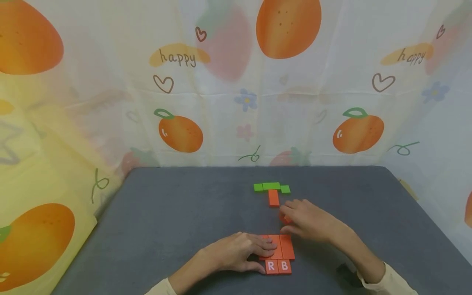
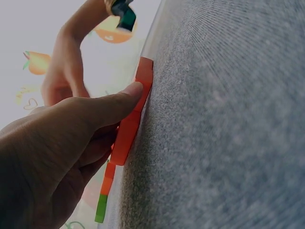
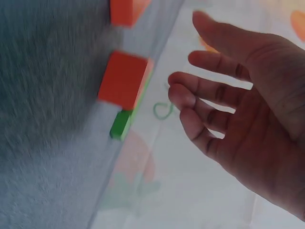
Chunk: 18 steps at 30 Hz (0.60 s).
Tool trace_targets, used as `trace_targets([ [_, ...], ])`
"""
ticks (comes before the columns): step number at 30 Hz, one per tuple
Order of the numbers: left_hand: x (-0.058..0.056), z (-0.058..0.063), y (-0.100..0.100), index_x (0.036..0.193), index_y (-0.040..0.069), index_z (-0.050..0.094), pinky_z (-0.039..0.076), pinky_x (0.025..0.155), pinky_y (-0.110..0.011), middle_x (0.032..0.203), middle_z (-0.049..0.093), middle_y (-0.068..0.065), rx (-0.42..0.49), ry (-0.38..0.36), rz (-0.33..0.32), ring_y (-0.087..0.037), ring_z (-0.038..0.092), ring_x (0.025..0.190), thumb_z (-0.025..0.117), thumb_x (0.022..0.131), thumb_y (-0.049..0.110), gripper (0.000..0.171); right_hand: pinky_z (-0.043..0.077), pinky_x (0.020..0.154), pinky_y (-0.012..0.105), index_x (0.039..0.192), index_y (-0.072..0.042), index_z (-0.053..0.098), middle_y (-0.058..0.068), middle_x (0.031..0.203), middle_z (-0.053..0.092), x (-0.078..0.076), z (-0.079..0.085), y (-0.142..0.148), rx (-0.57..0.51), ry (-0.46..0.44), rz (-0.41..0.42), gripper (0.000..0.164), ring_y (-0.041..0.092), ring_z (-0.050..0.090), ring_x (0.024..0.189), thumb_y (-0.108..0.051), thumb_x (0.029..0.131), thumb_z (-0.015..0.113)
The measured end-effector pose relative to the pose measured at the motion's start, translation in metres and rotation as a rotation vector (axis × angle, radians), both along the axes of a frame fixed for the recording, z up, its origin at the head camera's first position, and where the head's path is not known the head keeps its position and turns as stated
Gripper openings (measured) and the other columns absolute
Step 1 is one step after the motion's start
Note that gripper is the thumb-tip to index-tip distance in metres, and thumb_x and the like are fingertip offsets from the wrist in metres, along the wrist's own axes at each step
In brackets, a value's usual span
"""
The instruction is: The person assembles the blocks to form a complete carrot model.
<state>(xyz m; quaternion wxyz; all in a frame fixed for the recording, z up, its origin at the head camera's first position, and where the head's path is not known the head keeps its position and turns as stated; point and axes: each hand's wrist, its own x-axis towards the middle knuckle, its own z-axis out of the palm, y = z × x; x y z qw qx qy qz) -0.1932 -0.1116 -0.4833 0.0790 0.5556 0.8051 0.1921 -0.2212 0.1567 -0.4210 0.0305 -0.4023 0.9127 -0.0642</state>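
My left hand [image 1: 241,250] lies over a group of flat orange blocks [image 1: 287,247], fingers stretched across their tops. Its thumb touches the near edge, beside two small blocks lettered R [image 1: 271,267] and B [image 1: 284,266]. Farther out hovers my right hand [image 1: 311,220], fingers loosely bent, beside a small orange block [image 1: 283,217] that they partly hide in the head view. The right wrist view shows nothing between those fingers, with an orange block [image 3: 125,78] apart from them. Beyond, a lone orange block [image 1: 273,198] meets a green block row [image 1: 271,186].
The blocks lie on a dark grey table [image 1: 177,205] with its far edge against a fruit-patterned curtain [image 1: 221,123]. More of this cloth hangs along the left side. A dark object [image 1: 348,274] shows by the right wrist.
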Motion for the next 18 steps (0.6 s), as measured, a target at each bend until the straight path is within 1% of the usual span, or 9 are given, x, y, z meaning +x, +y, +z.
trace_targets([
  [3,-0.001,0.000,0.000,0.145,0.015,0.063,0.049,0.112,-0.020,0.149,0.063,0.004,-0.004,0.006,-0.007,-0.006,0.059,0.139,0.070,0.101,0.037,0.049,0.055,0.079,0.041,0.110,-0.013,0.068,-0.002,0.099,0.068,-0.017,-0.002,0.003,-0.020,0.014,-0.039,0.018,0.014,0.063,0.086,-0.025,0.098,0.074],
  [7,-0.002,0.002,-0.001,0.145,0.014,0.063,0.049,0.112,-0.020,0.150,0.062,0.003,-0.006,-0.021,-0.011,-0.007,0.058,0.140,0.071,0.101,0.034,0.049,0.057,0.080,0.040,0.116,-0.008,0.070,0.003,0.103,0.069,-0.043,-0.005,0.001,-0.048,0.012,-0.046,0.018,0.019,0.066,0.091,-0.015,0.100,0.071],
  [9,-0.002,0.002,-0.001,0.145,0.013,0.063,0.049,0.112,-0.019,0.151,0.062,0.002,-0.006,-0.022,-0.015,-0.007,0.058,0.140,0.071,0.101,0.034,0.049,0.058,0.084,0.042,0.122,-0.006,0.070,0.007,0.110,0.071,-0.056,-0.007,0.000,-0.066,0.003,-0.029,0.023,0.024,0.067,0.099,-0.010,0.100,0.070],
  [11,-0.002,0.002,-0.001,0.144,0.013,0.064,0.049,0.112,-0.019,0.150,0.062,0.002,-0.004,-0.018,-0.017,-0.007,0.058,0.141,0.071,0.101,0.034,0.049,0.057,0.093,0.049,0.130,-0.004,0.068,0.012,0.123,0.071,-0.065,-0.009,-0.002,-0.073,-0.031,-0.011,0.029,0.031,0.066,0.111,-0.004,0.101,0.066],
  [12,-0.002,0.002,0.000,0.144,0.013,0.064,0.049,0.112,-0.019,0.151,0.062,0.001,-0.002,-0.019,-0.018,-0.007,0.057,0.141,0.071,0.101,0.034,0.049,0.056,0.097,0.053,0.134,-0.003,0.066,0.014,0.128,0.071,-0.067,-0.010,-0.003,-0.071,-0.058,-0.001,0.033,0.035,0.065,0.117,-0.001,0.102,0.063],
  [14,-0.001,0.001,0.000,0.144,0.013,0.064,0.048,0.112,-0.019,0.151,0.062,0.001,-0.002,-0.021,-0.022,-0.007,0.057,0.141,0.070,0.101,0.034,0.049,0.053,0.099,0.059,0.138,-0.003,0.065,0.017,0.138,0.068,-0.070,-0.012,-0.004,-0.037,-0.098,0.019,0.037,0.040,0.062,0.124,0.003,0.102,0.059],
  [16,-0.001,0.001,0.000,0.144,0.013,0.064,0.048,0.112,-0.019,0.151,0.062,0.002,-0.002,-0.030,-0.023,-0.007,0.057,0.141,0.069,0.101,0.035,0.048,0.053,0.095,0.059,0.138,-0.006,0.066,0.018,0.138,0.067,-0.069,-0.013,-0.005,0.012,-0.114,0.028,0.037,0.041,0.062,0.121,0.003,0.102,0.059],
  [18,-0.002,0.001,-0.001,0.145,0.014,0.063,0.048,0.112,-0.019,0.152,0.061,0.002,-0.006,-0.035,-0.025,-0.007,0.056,0.142,0.069,0.102,0.035,0.049,0.053,0.089,0.056,0.133,-0.008,0.070,0.017,0.131,0.068,-0.067,-0.013,-0.006,0.057,-0.088,0.018,0.034,0.039,0.062,0.113,-0.002,0.100,0.065],
])
